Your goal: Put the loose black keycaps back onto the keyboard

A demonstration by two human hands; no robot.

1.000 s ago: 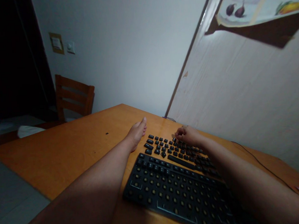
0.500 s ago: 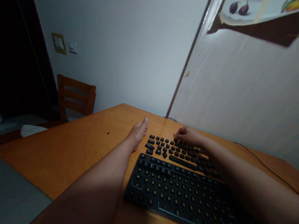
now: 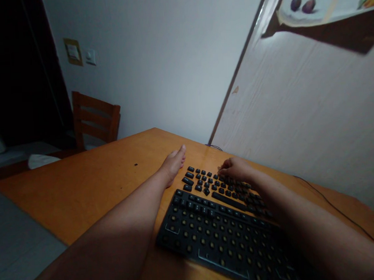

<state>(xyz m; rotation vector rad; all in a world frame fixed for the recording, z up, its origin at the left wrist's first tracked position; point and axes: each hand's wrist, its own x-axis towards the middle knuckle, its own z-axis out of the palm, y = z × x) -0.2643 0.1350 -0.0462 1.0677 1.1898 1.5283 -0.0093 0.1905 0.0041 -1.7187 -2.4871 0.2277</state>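
Observation:
My right hand (image 3: 235, 168) is over the far rows of loose black keycaps (image 3: 189, 181), its thumb and fingers pinched together on a keycap that they mostly cover. Several more keycaps are hidden beneath that hand and wrist. Left of the rows, my left hand (image 3: 173, 166) rests on its edge on the table, thumb up and fingers loosely bent, with nothing visible in it. A long spacebar keycap (image 3: 228, 201) lies in the nearest row. Closer to me is the black keyboard (image 3: 209, 244), with its key stems bare across most of it and keycaps along its far edge.
All this lies on an orange-brown wooden table (image 3: 113, 178) against a wall. One small dark piece (image 3: 135, 164) lies apart on the left side. A thin cable (image 3: 330, 205) runs along the right, and a wooden chair (image 3: 97, 118) stands beyond the left edge.
The fingertips of my right hand have shifted slightly at the far keycap row. My left hand stays in place, and the view has tilted a little.

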